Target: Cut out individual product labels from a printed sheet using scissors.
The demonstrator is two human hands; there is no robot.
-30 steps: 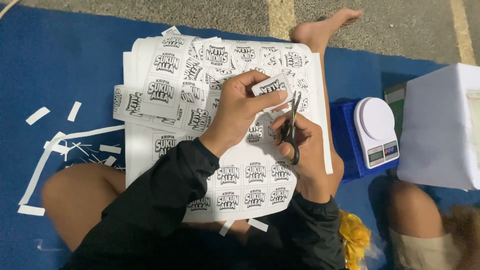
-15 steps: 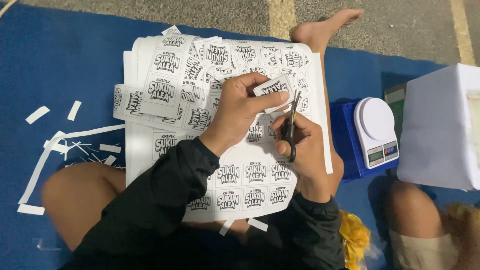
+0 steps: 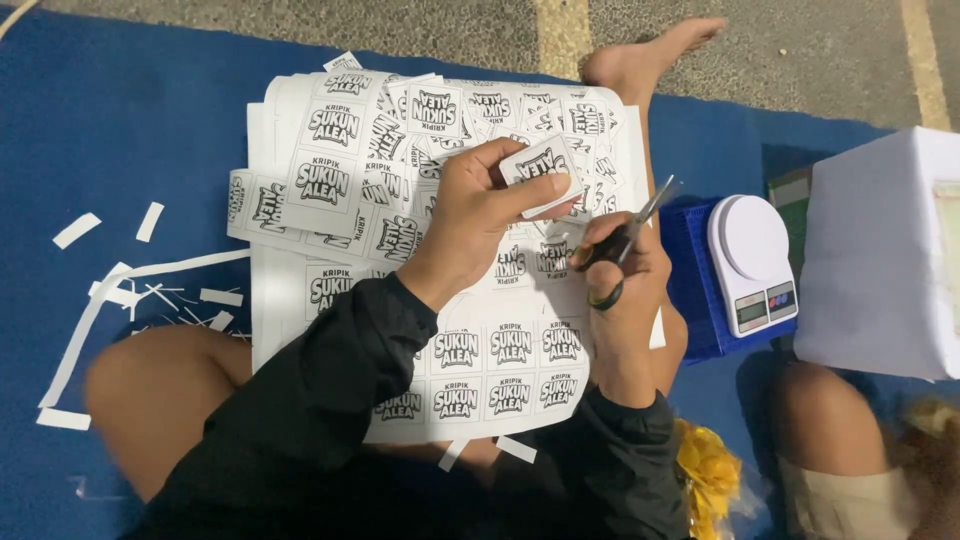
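Two hands busy over a lap full of printed label sheets. So the left hand (image 3: 478,215) has its fingers curled around a small cut-out label (image 3: 541,172), thumb on top and fingertips underneath, pinching it up off the pile and holding it tilted just above the sheets. The right hand (image 3: 618,285) is wrapped around a pair of scissors (image 3: 622,240), fingers through the dark handles, blades pointing up and to the right, just beside that label. Blades look barely parted, but I honestly can't tell how far from this angle.

Underneath both hands is a messy stack of white label sheets (image 3: 330,180), black-and-white printed squares all over them, some sheets fanned out crooked on top of the others. The whole stack rests across the person's legs, on a blue mat (image 3: 120,130).

Off to the left on the mat lie thin white paper offcuts (image 3: 130,290), strips and little bits scattered near the knee. On the right sits a small white kitchen scale (image 3: 752,262) on a blue box, and just beside that a white box (image 3: 880,250). Another person's knee (image 3: 825,420) pokes in at the lower right.
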